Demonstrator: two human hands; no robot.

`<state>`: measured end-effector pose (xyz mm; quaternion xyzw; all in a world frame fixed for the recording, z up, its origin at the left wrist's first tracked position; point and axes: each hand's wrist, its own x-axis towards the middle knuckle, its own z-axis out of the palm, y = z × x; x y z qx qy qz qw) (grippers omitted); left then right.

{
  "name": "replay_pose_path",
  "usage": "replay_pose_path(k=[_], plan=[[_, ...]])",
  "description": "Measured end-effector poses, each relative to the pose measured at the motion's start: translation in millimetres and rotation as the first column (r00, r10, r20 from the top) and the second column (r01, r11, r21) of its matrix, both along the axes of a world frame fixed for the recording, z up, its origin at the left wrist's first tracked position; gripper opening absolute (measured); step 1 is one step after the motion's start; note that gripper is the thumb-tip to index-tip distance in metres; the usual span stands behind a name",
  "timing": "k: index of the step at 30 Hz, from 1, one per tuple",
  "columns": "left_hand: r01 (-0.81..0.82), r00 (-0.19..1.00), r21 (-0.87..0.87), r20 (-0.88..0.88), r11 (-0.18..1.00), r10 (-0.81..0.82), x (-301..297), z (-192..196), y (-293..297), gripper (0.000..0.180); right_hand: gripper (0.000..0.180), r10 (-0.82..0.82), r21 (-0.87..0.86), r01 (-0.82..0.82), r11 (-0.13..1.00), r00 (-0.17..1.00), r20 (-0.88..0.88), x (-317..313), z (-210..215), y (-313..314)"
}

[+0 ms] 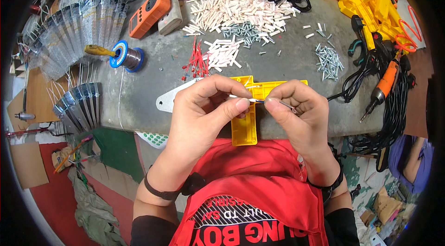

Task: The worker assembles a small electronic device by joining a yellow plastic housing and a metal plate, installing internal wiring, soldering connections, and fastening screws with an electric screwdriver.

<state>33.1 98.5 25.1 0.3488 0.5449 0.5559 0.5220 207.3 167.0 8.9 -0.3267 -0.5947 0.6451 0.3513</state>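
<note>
My left hand (197,114) pinches a thin white sleeve or wire end (252,100) between thumb and forefinger. Facing it, my right hand (301,111) is closed on a thin dark wire (260,102), and the two ends meet in the small gap between my fingertips. Whether they are joined is too small to tell. Directly below the hands lies a yellow plastic housing (244,132), hollow side up, partly covered by my fingers. A flat pale plate with a hole (167,102) sticks out from beside my left hand.
Heaps of white tubes (232,12), screws (328,62) and red-capped parts (196,63) cover the grey table. A solder spool (134,59) and orange meter (150,13) stand left. Yellow housings (382,3), an orange electric screwdriver (387,79) and black cables lie right.
</note>
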Motion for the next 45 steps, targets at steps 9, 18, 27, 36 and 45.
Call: replay_pose_path(k=[9, 18, 27, 36, 45], plan=[[0.026, 0.961, 0.067, -0.277, 0.997, -0.006, 5.2, 4.9, 0.5, 0.013, 0.009, 0.003, 0.23, -0.029, 0.973, 0.993, 0.114, 8.7, -8.3, 4.0], [0.239, 0.94, -0.127, -0.219, 0.963, -0.262, 10.3, 2.7, 6.3, 0.013, 0.012, 0.101, 0.277, -0.152, 0.949, 0.977, 0.19, 36.4, -10.9, 8.8], [0.286, 0.835, 0.027, -0.497, 0.958, -0.236, 8.6, 4.8, -3.9, 0.008, 0.019, 0.282, 0.188, -0.313, 0.931, 0.943, 0.176, 31.0, 7.6, 9.7], [0.173, 0.687, 0.134, -0.726, 0.976, -0.022, 3.3, -4.9, -13.3, 0.011, 0.007, 0.258, -0.051, -0.254, 0.966, 0.957, 0.132, 15.4, 1.2, 5.5], [0.33, 0.519, 0.255, -0.853, 0.909, 0.051, 3.2, 0.7, -18.1, 0.023, 0.009, 0.33, 0.188, -0.397, 0.898, 0.893, 0.307, 11.8, 11.4, 7.5]])
